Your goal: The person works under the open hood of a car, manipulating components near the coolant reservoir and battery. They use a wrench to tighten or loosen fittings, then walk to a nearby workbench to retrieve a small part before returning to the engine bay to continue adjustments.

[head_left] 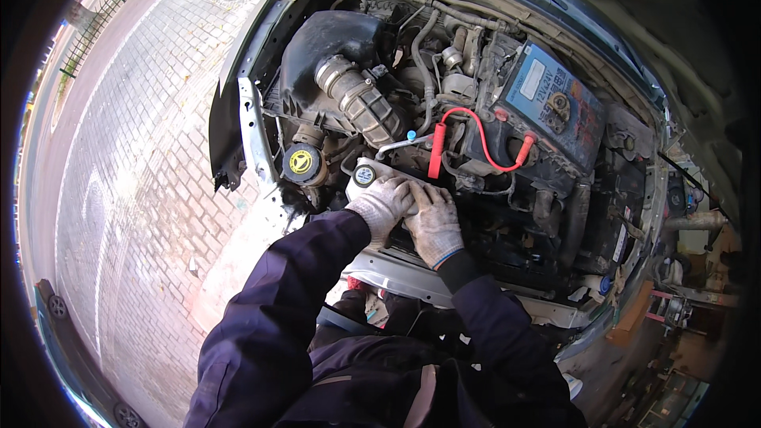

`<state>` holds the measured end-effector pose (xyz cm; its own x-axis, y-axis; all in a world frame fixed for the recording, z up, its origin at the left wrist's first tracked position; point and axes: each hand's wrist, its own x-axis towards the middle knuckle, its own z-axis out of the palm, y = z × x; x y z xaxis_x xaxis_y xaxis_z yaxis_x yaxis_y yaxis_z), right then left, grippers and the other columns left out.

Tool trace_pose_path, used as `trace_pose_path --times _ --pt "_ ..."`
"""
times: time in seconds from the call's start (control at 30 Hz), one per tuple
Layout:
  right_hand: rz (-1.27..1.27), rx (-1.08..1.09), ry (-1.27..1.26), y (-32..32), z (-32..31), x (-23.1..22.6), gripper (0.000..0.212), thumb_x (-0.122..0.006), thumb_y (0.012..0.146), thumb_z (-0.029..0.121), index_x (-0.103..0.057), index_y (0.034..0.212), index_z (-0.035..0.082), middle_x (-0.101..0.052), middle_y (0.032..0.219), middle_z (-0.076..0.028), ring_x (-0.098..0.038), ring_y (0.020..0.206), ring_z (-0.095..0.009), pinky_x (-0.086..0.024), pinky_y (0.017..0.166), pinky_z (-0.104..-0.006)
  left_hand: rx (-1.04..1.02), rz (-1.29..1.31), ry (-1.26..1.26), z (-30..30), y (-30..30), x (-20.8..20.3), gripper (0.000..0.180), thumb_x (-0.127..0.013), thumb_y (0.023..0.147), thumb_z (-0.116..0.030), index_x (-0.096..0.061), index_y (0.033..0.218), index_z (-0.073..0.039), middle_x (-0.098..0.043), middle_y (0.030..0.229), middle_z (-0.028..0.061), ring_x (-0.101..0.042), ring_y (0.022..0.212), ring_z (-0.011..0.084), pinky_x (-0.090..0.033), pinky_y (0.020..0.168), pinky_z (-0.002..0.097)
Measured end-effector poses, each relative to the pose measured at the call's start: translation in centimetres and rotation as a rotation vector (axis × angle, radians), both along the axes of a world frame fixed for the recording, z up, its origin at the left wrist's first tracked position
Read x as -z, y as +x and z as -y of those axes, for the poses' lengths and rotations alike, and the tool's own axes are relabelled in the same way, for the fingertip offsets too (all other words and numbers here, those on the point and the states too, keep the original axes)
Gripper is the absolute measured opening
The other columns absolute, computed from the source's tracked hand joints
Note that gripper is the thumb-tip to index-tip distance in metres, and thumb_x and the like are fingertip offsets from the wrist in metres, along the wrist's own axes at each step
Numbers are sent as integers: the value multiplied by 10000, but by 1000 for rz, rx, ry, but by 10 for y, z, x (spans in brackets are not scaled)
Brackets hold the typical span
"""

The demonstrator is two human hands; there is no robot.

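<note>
In an open engine bay, my two gloved hands meet over the front side of a whitish plastic tank (386,168) with a dark round cap (364,175). My left hand (380,208), in a dirty white knit glove, lies just below the cap with its fingers curled inward. Against its fingertips press those of my right hand (436,224), also gloved and bent. Whatever is between the fingers is hidden. A red-handled tool (437,150) stands just beyond my right hand. Close to it, a metal rod with a blue tip (411,135) crosses above the tank.
A yellow-marked black cap (303,162) sits left of the tank. Behind is a ribbed intake hose (361,99) running from a black air box (329,40). A blue-topped box (555,103) with a red cable (485,139) lies at the right. The front body rail (404,280) runs below my hands.
</note>
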<state>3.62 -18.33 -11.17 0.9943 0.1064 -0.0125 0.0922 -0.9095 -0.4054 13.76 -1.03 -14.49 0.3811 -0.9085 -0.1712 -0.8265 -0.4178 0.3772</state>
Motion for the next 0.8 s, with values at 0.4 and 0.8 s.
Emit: trace_pose_path --times 0.4,0.8 --pt "52 -87 -74 -3 5 10 634 -834 882 228 -681 1461 20 -611 1562 -169 -538 1450 -391 -365 1278 -557 -9 57 -98 -4 -2 -5 1125 -961 539 -357 -574 1518 42 -599 1518 252 -559 1468 429 -434 1269 514" --pt "-5 -10 32 -3 4 -3 703 -766 941 220 -556 1582 20 -613 1543 -209 -530 1473 -378 -364 1288 -506 34 7 21 -3 -2 -2 1164 -942 573 -389 -529 1577 28 -521 1629 284 -466 1570 446 -349 1328 568"
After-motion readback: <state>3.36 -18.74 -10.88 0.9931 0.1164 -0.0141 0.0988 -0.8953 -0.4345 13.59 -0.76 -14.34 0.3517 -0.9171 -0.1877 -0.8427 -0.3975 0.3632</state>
